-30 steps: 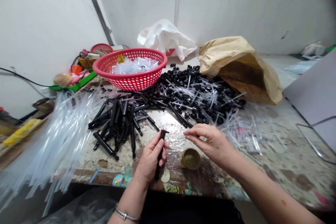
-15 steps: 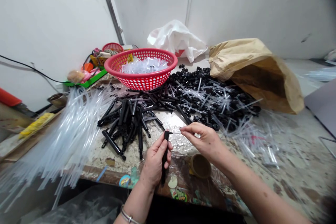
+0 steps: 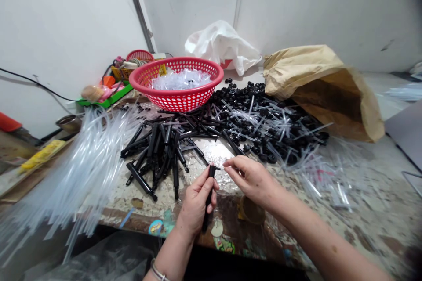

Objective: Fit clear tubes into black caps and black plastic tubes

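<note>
In my left hand (image 3: 197, 202) is a black plastic tube (image 3: 209, 197) with a short side nozzle at its top, held nearly upright near the table's front edge. My right hand (image 3: 252, 180) pinches a thin clear plastic tube (image 3: 223, 167) between thumb and fingertips, at the nozzle's tip. Whether the clear tube sits on the nozzle or only touches it is too small to tell. Just beyond my left hand lies a heap of similar black tubes (image 3: 161, 145). Black caps with clear tubes (image 3: 263, 123) are piled beyond my right hand.
A red perforated basket (image 3: 176, 104) holds short clear tubes. Long clear tubes (image 3: 82, 162) hang over the table's left edge. An open brown paper bag (image 3: 303, 66) lies at the right, a white plastic bag (image 3: 217, 44) behind. A round brown container (image 3: 252, 210) stands under my right wrist.
My right hand has moved slightly left, closer to the black tube, and less of the clear tube shows between them. My left hand keeps its hold, and the view has shifted a little.
</note>
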Tool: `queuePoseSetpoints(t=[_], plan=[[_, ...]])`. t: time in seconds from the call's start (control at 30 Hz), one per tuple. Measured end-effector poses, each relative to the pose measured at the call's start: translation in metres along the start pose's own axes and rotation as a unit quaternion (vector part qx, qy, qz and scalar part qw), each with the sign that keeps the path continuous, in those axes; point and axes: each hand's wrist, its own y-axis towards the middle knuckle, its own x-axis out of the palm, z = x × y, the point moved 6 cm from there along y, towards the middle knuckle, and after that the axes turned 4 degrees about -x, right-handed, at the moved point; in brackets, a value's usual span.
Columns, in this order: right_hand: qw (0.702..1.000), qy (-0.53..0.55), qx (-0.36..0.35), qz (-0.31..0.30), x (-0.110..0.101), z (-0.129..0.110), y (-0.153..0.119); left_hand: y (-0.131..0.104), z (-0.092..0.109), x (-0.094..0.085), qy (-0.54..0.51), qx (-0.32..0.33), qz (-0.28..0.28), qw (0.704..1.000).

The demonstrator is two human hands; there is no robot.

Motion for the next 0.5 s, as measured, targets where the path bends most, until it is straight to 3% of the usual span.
queuePoseSetpoints(t=[0.17,0.5], plan=[[0.987,-0.09,0.053,-0.126,0.013,0.002,0.003,-0.001,0.0,0.001,0.01,-0.004,-0.003,1.0],[0.979,-0.134,0.034,-0.148,0.025,0.004,0.004,-0.001,-0.002,0.006,0.016,-0.021,-0.013,1.0]])
